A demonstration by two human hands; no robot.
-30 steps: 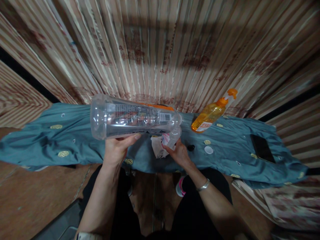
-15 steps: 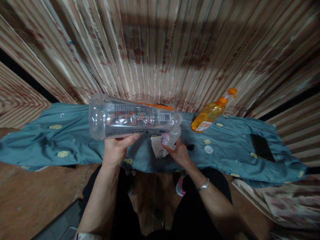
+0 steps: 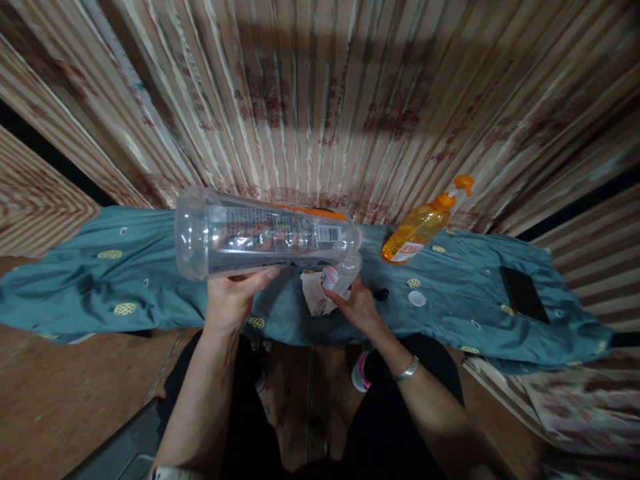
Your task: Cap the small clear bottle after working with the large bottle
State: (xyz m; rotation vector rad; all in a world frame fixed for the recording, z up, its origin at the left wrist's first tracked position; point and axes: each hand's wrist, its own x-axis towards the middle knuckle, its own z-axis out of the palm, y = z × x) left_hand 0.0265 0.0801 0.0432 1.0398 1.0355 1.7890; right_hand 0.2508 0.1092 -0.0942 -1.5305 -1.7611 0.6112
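My left hand is wrapped round the underside of a large clear plastic bottle, tilted on its side with its base to the left. Its label has an orange edge and a barcode. In my right hand is a small clear bottle, its top end touching the neck end of the large one. A pale cloth lies just left of the right hand. Close by on the right sit a small black cap and a round white cap.
An orange pump bottle stands at the back right of the surface, which is covered by a teal cloth. Farther right lies a dark phone. A pleated striped curtain hangs directly behind.
The large bottle has shifted very slightly to the left at its base end. Both hands keep their grip, and the other things stay in place.
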